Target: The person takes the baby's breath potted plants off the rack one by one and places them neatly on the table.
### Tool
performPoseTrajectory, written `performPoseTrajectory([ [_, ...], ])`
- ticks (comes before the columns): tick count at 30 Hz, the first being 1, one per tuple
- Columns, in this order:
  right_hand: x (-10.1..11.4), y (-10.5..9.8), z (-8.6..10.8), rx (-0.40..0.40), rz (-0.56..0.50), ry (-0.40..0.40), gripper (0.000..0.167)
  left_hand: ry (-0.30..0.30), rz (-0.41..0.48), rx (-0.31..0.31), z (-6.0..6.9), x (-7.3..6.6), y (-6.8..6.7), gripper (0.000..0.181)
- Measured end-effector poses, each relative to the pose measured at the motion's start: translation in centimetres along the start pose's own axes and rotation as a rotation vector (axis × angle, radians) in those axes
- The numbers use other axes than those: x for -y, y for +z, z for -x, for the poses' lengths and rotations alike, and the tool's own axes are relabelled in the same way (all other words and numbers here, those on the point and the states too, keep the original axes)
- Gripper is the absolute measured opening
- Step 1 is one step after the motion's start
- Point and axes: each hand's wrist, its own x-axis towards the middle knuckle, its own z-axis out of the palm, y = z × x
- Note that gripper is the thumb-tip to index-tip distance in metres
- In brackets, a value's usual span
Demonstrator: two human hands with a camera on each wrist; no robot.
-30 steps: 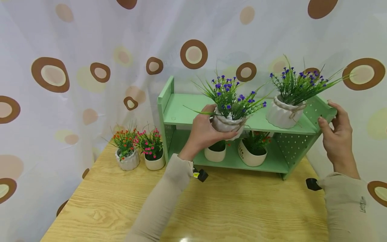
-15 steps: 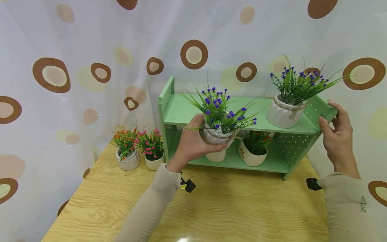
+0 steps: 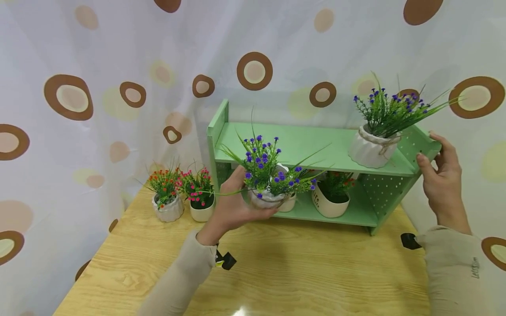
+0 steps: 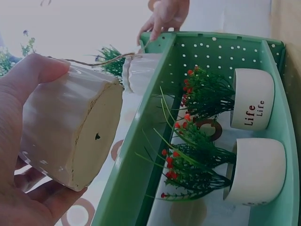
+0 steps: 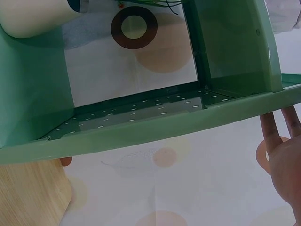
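Table [image 3: 308, 267]: bearing the shelf [image 3: 292, 137], while the orange plant [image 3: 167, 202] and pink plant [image 3: 202, 212] are standing beside its left end
Shelf: carrying the top plant [image 3: 369, 149] above, the Life pot [image 3: 334, 209] and a plain pot [image 4: 258, 169] below; a hard pull on its side could tip everything
Left hand [image 3: 231, 208]: curling thumb and fingers round the held pot [image 4: 70, 122]; a slackening grip on that glossy wall would probably drop it
Right hand [image 3: 444, 184]: bent partway, thumb and fingertips pinching the shelf's upper right corner
Held pot: hanging off every surface, in front of the shelf's left half; swinging left, it might be knocking the pink plant
Leaves [image 3: 258, 169]: spreading wide, perhaps snagging the board and jerking the pot
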Motion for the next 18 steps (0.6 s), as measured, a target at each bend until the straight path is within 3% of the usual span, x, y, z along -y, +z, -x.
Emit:
performPoseTrajectory([
  [4,0.0,-0.2,0.0,-0.005,-0.012,0.010,0.054,0.033,0.051,-0.003,0.5,0.2,-0.5,0.097],
  [10,-0.1,-0.4,0.0,0.005,-0.047,0.029,0.054,0.057,0.000,-0.034,2.0,1.1,-1.2,0.105],
  [18,-0.1,-0.3,0.1,-0.007,-0.009,0.025,0.054,0.000,-0.051,-0.036,4.4,2.0,-3.0,0.105],
])
